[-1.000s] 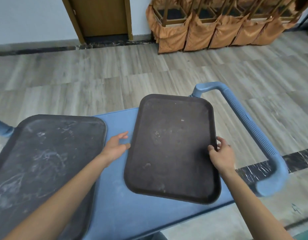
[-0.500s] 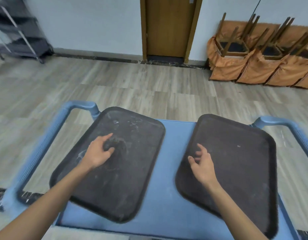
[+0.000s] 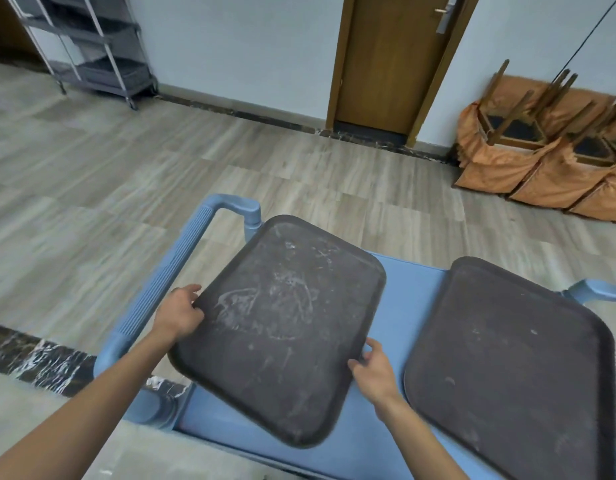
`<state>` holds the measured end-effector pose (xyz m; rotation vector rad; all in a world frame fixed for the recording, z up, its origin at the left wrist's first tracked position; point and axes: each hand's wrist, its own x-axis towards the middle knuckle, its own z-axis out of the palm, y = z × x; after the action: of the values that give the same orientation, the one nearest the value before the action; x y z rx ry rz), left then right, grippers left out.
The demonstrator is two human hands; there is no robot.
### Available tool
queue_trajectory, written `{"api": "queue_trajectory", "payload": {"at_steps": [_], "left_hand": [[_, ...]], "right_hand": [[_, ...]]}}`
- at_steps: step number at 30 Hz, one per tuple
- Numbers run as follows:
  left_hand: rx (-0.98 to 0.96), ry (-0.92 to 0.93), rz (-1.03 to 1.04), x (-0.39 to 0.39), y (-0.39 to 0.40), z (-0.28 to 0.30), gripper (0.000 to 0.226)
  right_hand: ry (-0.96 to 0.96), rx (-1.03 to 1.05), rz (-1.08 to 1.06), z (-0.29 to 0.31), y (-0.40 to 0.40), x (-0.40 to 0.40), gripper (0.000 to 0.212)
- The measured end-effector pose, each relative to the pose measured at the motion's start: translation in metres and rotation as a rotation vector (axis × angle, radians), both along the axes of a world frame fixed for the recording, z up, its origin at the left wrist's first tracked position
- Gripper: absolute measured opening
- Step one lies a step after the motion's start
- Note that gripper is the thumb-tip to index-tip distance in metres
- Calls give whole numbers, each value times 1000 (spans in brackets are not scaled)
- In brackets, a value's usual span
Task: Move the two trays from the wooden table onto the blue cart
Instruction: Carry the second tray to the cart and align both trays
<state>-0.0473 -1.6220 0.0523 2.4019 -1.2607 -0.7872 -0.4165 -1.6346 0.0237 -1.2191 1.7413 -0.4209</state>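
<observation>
Two hands on scuffed tray [image 3: 282, 327] — left hand [image 3: 179, 315] clamped on its left rim, right hand [image 3: 375, 370] gripping right rim. Tray on blue cart [image 3: 405, 299], overhanging near edge; second tray [image 3: 514, 368] just beside, apart. Cart handle [image 3: 168, 271] close left. Beyond — metal shelf rack [image 3: 92, 46], wooden door [image 3: 396, 60], stacked chairs [image 3: 548, 140].

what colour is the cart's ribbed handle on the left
Light blue, like the rest of the cart; the ribbed handle shows best in the head view.

you have the blue cart [image 3: 401, 296] before you; on its top lie the scratched left tray [image 3: 282, 327] and the right tray [image 3: 514, 368].
</observation>
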Motion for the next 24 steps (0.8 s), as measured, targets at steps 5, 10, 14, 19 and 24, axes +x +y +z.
{"api": "queue_trajectory", "payload": {"at_steps": [5,10,14,19,24], "left_hand": [[-5,-38,-46,6,-1,-6,46],[48,25,-83,3,2,-8,35],[82,35,-125,-5,14,-12,31],[156,26,-213,-22,33,-20,32],[137,-5,-191,-41,46,-27,32]], "right_hand": [[10,-19,-56,-6,12,11,66],[18,-23,-116,-1,8,2,68],[58,10,-126,8,2,-14,62],[156,28,-107,8,-7,-33,58],[250,31,-76,3,-8,-38,60]]}}
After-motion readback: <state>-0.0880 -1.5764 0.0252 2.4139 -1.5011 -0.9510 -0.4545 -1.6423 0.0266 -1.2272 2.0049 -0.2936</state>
